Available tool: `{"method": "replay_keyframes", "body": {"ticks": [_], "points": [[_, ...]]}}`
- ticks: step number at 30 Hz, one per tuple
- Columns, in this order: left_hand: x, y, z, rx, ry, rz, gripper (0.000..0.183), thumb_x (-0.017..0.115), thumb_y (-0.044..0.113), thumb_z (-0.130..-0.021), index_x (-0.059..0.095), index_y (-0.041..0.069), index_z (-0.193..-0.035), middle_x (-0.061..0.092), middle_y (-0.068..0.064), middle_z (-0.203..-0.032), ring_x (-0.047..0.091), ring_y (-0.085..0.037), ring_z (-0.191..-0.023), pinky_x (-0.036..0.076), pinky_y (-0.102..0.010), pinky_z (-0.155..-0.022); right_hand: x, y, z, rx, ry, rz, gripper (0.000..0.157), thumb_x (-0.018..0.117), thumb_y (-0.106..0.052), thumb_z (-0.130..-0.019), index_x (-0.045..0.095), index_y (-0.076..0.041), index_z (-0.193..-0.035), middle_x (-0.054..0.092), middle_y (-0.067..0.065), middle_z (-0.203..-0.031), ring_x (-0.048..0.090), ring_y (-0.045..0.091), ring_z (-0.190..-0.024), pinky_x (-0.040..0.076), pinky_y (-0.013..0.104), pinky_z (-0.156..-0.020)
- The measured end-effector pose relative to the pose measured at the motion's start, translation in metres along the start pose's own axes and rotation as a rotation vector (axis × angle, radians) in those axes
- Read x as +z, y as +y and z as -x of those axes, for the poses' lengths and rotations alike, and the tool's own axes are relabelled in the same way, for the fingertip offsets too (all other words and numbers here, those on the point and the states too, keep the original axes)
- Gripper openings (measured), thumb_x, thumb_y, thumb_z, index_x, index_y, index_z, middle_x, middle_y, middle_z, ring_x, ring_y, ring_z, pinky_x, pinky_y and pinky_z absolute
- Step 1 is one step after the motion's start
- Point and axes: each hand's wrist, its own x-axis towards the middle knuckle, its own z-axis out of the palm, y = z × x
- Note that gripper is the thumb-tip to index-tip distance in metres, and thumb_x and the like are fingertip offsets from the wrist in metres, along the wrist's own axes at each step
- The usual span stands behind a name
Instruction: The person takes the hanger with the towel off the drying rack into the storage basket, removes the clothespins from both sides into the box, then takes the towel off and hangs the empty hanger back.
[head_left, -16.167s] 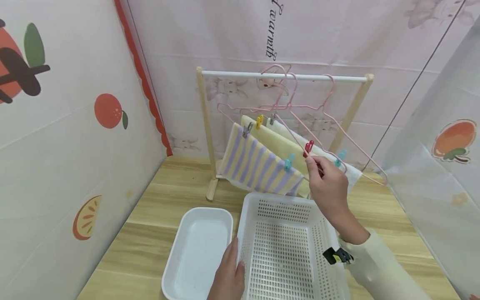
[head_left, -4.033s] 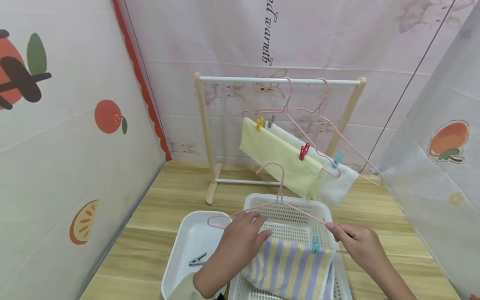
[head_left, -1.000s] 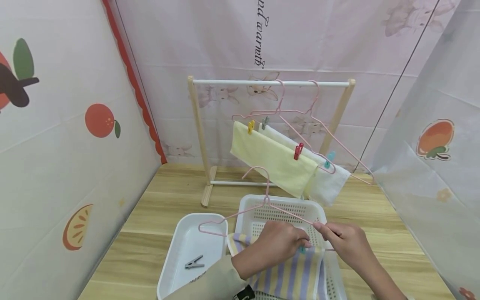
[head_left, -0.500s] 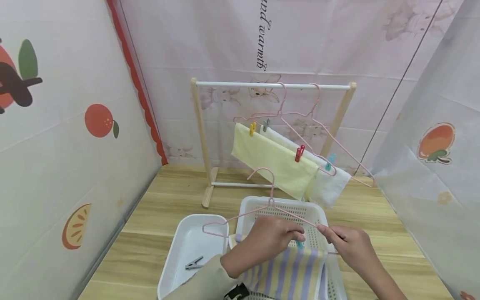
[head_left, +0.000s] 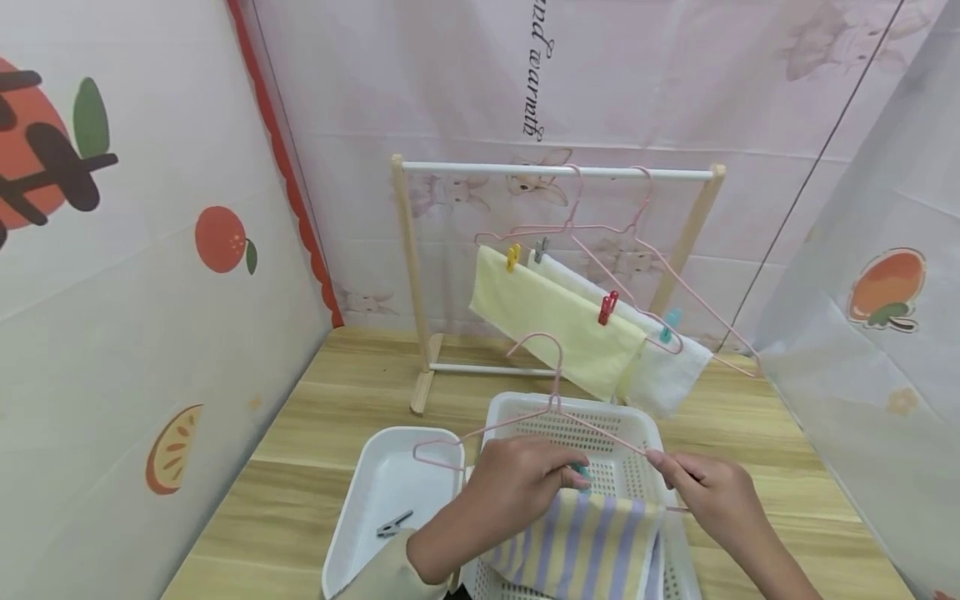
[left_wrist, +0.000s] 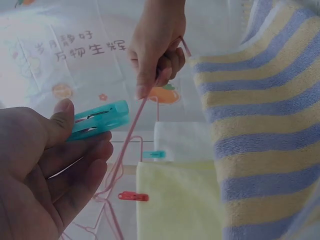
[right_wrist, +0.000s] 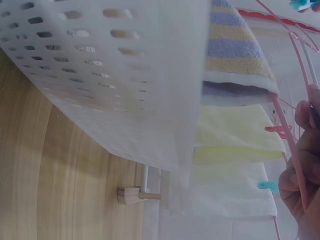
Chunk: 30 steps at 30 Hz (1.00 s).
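The left hand (head_left: pixel 525 475) is pinching a teal clothespin (left_wrist: pixel 106 116) and the right hand (head_left: pixel 712 493) is gripping a pink wire hanger (head_left: pixel 603 434), whose striped towel (head_left: pixel 581 542) is hanging over the perforated basket (head_left: pixel 637 421) between its side edges.

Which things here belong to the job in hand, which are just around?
Job: teal clip in the left hand, pink hanger in the right hand, striped towel; likely basket, tray, loose grey clip.
Around, not handled: yellow cloth, white cloth, rack, printed backdrop.
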Motion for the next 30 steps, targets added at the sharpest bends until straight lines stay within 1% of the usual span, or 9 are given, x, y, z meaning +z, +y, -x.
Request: {"method": "replay_keyframes", "body": {"ticks": [2,5,6,8,13,17,21,25,30], "points": [[-0.005,0.000,0.002,-0.007,0.019,0.011,0.022,0.073,0.033,-0.088,0.079,0.017,-0.102,0.078,0.010,-0.092,0.072,-0.002,-0.082,0.052,-0.010,-0.077,-0.001,0.000,0.000,0.007,0.005,-0.003,0.041,0.069,-0.025,-0.097,0.055,-0.031,-0.059,0.033,-0.016,-0.048,0.028,-0.001,-0.046,0.032,0.022,-0.045],[-0.011,0.000,0.008,-0.042,0.047,0.058,0.026,0.073,0.031,-0.089,0.077,0.014,-0.109,0.078,0.006,-0.099,0.073,-0.005,-0.090,0.054,-0.013,-0.081,-0.002,0.001,0.001,0.018,0.000,-0.004,0.040,0.068,-0.025,-0.097,0.056,-0.030,-0.060,0.032,-0.015,-0.049,0.027,-0.001,-0.046,0.031,0.022,-0.044],[-0.012,-0.001,0.010,-0.053,0.060,0.067,0.027,0.073,0.031,-0.089,0.076,0.014,-0.110,0.078,0.005,-0.100,0.073,-0.005,-0.091,0.054,-0.013,-0.080,-0.003,0.001,0.001,0.021,-0.002,-0.004,0.039,0.068,-0.025,-0.097,0.057,-0.029,-0.060,0.032,-0.014,-0.049,0.026,-0.001,-0.046,0.030,0.022,-0.044],[-0.014,-0.002,0.014,-0.071,0.088,0.066,0.029,0.074,0.031,-0.088,0.075,0.014,-0.112,0.078,0.005,-0.100,0.072,-0.003,-0.085,0.053,-0.011,-0.075,-0.003,0.001,0.001,0.019,-0.006,-0.002,0.038,0.068,-0.025,-0.098,0.058,-0.027,-0.061,0.031,-0.014,-0.049,0.026,-0.002,-0.046,0.029,0.022,-0.043],[-0.017,-0.007,0.027,-0.113,0.155,0.016,0.031,0.074,0.035,-0.088,0.074,0.017,-0.113,0.077,0.009,-0.095,0.062,0.002,-0.069,0.041,-0.006,-0.060,-0.003,0.000,0.001,-0.004,0.002,-0.010,0.038,0.068,-0.023,-0.097,0.058,-0.026,-0.061,0.030,-0.015,-0.049,0.024,-0.002,-0.046,0.028,0.021,-0.042],[-0.020,-0.012,0.043,-0.153,0.184,0.007,0.033,0.073,0.035,-0.089,0.072,0.016,-0.116,0.076,0.008,-0.092,0.062,0.002,-0.069,0.037,-0.005,-0.056,-0.001,-0.001,0.002,0.016,-0.011,-0.031,0.039,0.068,-0.023,-0.097,0.057,-0.028,-0.061,0.031,-0.014,-0.049,0.024,-0.002,-0.045,0.028,0.022,-0.041],[-0.026,-0.018,0.062,-0.194,0.238,-0.034,0.034,0.078,0.031,-0.085,0.072,0.015,-0.114,0.073,0.008,-0.085,0.057,0.002,-0.065,0.033,-0.004,-0.052,0.000,0.001,0.003,0.024,-0.021,-0.032,0.039,0.067,-0.024,-0.098,0.056,-0.030,-0.061,0.031,-0.014,-0.048,0.025,-0.002,-0.044,0.029,0.022,-0.041],[-0.032,-0.027,0.078,-0.255,0.285,-0.079,0.039,0.081,0.028,-0.081,0.073,0.016,-0.117,0.074,0.008,-0.087,0.055,0.004,-0.063,0.034,-0.004,-0.051,-0.001,0.002,0.002,0.017,0.003,-0.019,0.040,0.068,-0.023,-0.097,0.056,-0.031,-0.060,0.031,-0.015,-0.048,0.025,-0.002,-0.044,0.029,0.022,-0.042],[-0.034,-0.039,0.097,-0.341,0.308,-0.155,0.040,0.083,0.026,-0.079,0.073,0.016,-0.116,0.073,0.009,-0.087,0.056,0.004,-0.065,0.038,-0.006,-0.052,-0.004,0.003,0.001,0.019,-0.003,-0.016,0.039,0.068,-0.024,-0.097,0.056,-0.030,-0.061,0.031,-0.014,-0.048,0.026,-0.002,-0.045,0.029,0.022,-0.042]]}}
